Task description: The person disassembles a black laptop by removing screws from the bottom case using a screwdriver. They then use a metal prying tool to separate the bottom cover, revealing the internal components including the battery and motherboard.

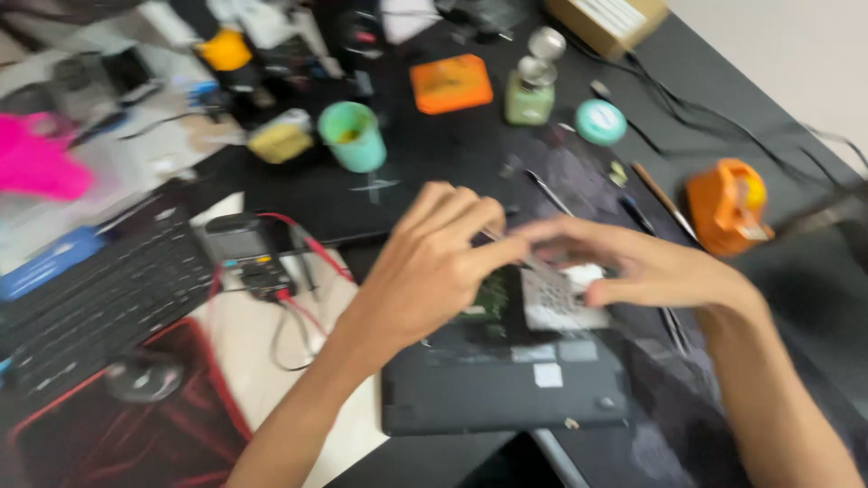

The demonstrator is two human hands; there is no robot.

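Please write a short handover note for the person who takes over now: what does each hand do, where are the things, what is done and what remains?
Left hand: fingers pinched on a thin metal tool, likely tweezers; the blur hides the tip.
Right hand: fingertips meet the left hand over a pale grey part; whether it grips is unclear.
Both work above the opened black device on the dark mat, its green circuit board exposed.
Done: the device is open.
Left: the grey part is not yet clear of the device.
Multimeter with red leads lies at the left.

Cluttered black desk (796,298); pale wall (796,54)
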